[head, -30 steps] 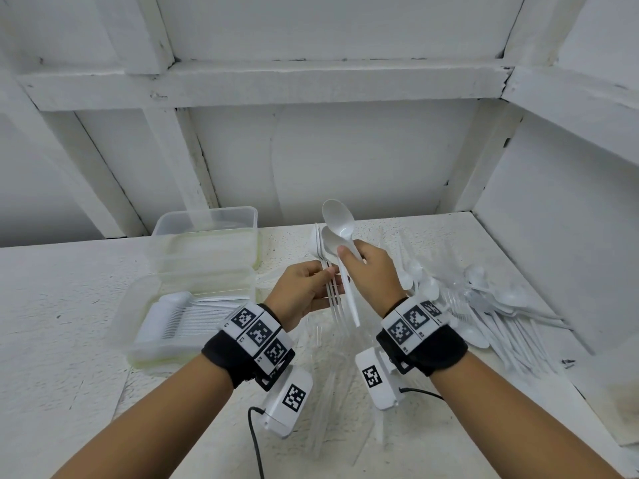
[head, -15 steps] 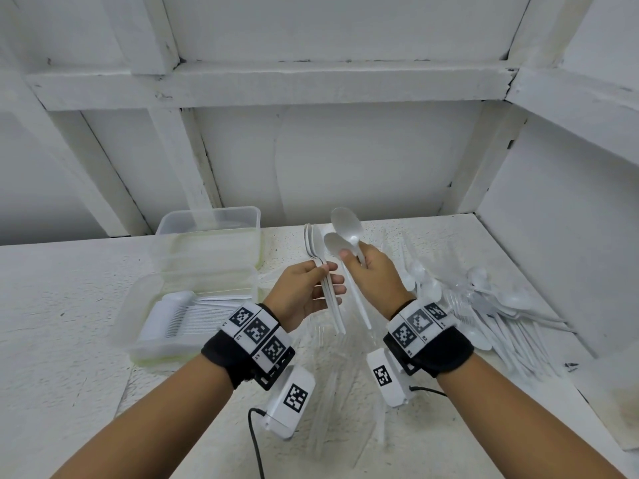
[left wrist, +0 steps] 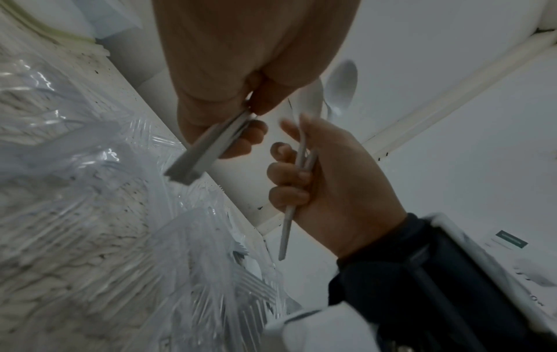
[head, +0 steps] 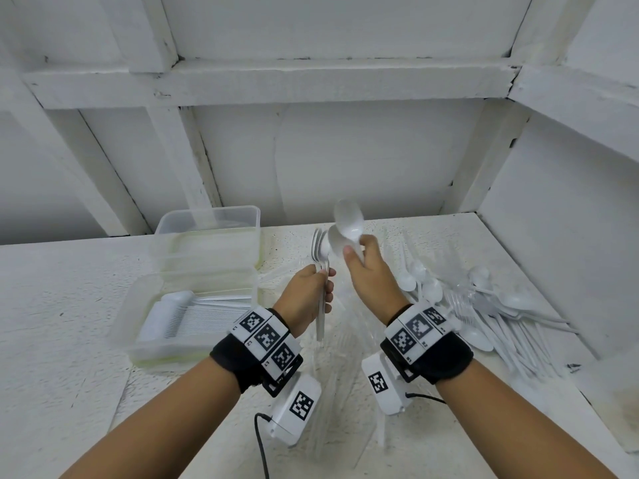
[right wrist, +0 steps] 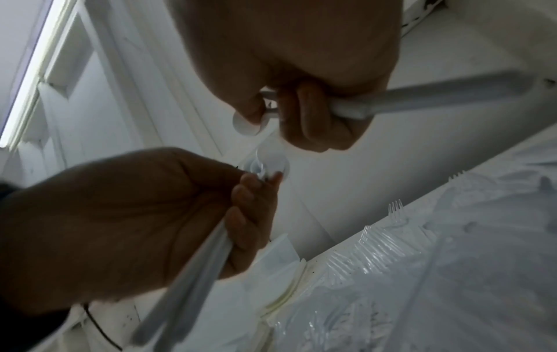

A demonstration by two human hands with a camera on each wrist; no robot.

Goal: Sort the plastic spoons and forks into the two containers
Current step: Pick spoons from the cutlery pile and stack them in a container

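Status: sorting is partly done. The near clear plastic container [head: 193, 340], on the left of the white tabletop [head: 62, 357], already holds a neat row of nested white utensils, handles lying to the right; whether these are spoons or forks cannot be told from the head view. The far container [head: 207, 236], just behind it, appears to hold little or nothing, though its translucent walls make that uncertain. A large loose pile of spoons and forks [head: 491, 312] remains on the right side of the table, well apart from both containers, so by my judgement most of the work is still to do.

In hand: the left hand [head: 307, 299] has its fingers curled round a small bundle of forks [head: 320, 257], tines up, handles hanging below the palm. The right hand [head: 370, 274] grips two spoons [head: 345, 233] by their handles, bowls upward. The hands are near each other above the table centre, not touching.

Materials: all cutlery is thin, smooth white plastic with ribbed, flat-sided handles, light and likely slippery when stacked. Crinkled clear wrapping film [left wrist: 90, 190] lies on the table under the hands, with some forks under or within it. The tabletop is rough, speckled and painted white.
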